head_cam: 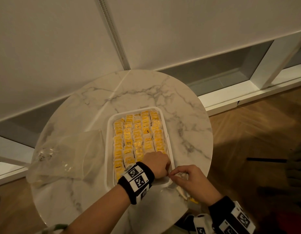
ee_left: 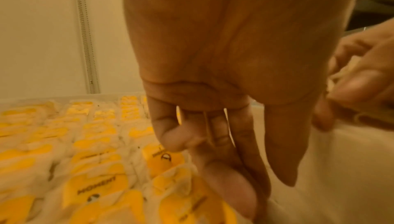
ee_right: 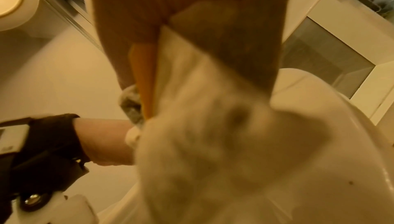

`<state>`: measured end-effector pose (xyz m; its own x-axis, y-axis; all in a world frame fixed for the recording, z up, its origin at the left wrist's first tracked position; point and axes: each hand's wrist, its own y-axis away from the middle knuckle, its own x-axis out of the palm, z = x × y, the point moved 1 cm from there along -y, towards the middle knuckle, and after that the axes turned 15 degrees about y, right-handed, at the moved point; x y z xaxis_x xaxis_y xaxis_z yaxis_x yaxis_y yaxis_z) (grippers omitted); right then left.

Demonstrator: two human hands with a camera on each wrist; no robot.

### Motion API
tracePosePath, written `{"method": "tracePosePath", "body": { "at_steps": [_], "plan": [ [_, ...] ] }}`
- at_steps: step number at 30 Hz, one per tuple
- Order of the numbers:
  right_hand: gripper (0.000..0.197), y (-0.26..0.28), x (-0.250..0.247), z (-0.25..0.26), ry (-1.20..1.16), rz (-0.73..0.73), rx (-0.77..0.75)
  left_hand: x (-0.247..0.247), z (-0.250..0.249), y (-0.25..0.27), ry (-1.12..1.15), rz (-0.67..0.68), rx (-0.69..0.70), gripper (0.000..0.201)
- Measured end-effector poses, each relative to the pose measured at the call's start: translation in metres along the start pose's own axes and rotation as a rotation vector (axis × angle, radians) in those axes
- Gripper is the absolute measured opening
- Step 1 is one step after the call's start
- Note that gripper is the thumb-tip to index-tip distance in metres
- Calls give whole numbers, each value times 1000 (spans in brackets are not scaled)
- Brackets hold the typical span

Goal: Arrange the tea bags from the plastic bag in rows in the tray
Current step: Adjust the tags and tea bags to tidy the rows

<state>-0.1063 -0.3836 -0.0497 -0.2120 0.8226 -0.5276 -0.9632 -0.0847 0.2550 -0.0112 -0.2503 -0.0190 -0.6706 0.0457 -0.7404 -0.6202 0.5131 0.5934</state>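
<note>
Filling last gap | tray near-right corner bare, just ahead of left hand, its fingers loosely curled, holding nothing seen | right hand nearer, pinching tea bags over rim | plastic bag left on table

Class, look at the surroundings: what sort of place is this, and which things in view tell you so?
Probably a home living or dining room: a small round marble-look table, wood parquet floor, and a pulled-down window blind with a bead chain.
</note>
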Motion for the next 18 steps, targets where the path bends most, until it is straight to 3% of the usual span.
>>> {"method": "tracePosePath", "body": {
  "at_steps": [6, 10, 14, 16, 18],
  "plan": [
    [13, 3, -1, 1, -11, 32, 18, 2, 2, 4, 55, -52, 17, 20],
    [11, 3, -9, 4, -153, 19, 47, -4, 8, 24, 257, -210, 67, 18],
    [15, -4, -15, 10, -379, -40, 112, -9, 4, 54, 721, -349, 176, 14],
    [21, -7, -14, 14, -529, -27, 159, -6, -4, 68, 997, -317, 231, 14],
    [32, -10, -13, 21, -609, -15, 189, 2, -9, 76, 1086, -272, 270, 19]
  ]
}}
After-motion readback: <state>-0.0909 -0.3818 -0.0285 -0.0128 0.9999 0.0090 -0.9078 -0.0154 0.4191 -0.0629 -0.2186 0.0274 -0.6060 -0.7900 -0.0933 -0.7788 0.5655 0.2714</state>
